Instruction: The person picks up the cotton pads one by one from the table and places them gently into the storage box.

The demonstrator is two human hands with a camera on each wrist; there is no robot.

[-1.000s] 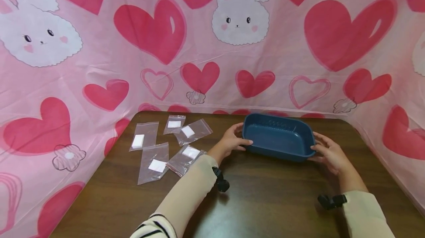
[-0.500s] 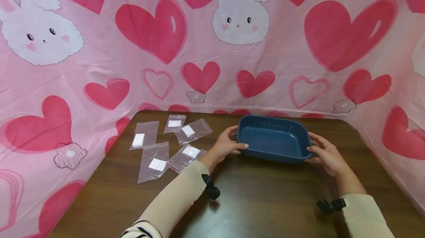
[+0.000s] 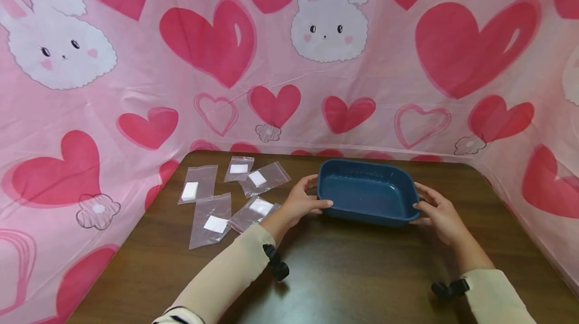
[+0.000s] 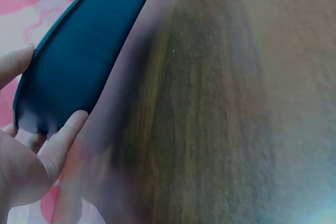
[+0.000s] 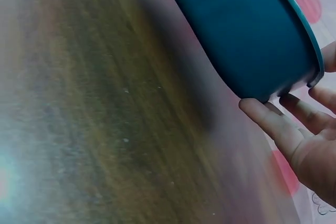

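Note:
Both hands hold a dark blue rectangular plastic basin (image 3: 367, 198) by its two short ends, its open side facing up and toward me. My left hand (image 3: 302, 200) grips the left end, thumb over the rim and fingers against the outer wall. At the right end, my right hand (image 3: 440, 214) does the same. In the left wrist view the basin's outer side (image 4: 86, 45) shows, with the left fingers (image 4: 68, 129) spread under its end. The right wrist view has the right fingers (image 5: 275, 124) at the basin's lower edge. Nothing lies inside the basin.
Several clear zip bags (image 3: 210, 213) with white labels lie at the left of the brown wooden table (image 3: 344, 274). The nearest bag is close to the left forearm. A pink curtain (image 3: 280, 63) with hearts and rabbits stands behind and beside the table.
The basin has moved left and slightly toward me, with both hands gripping its ends throughout. The left forearm has shifted left with it. The bags stay where they were.

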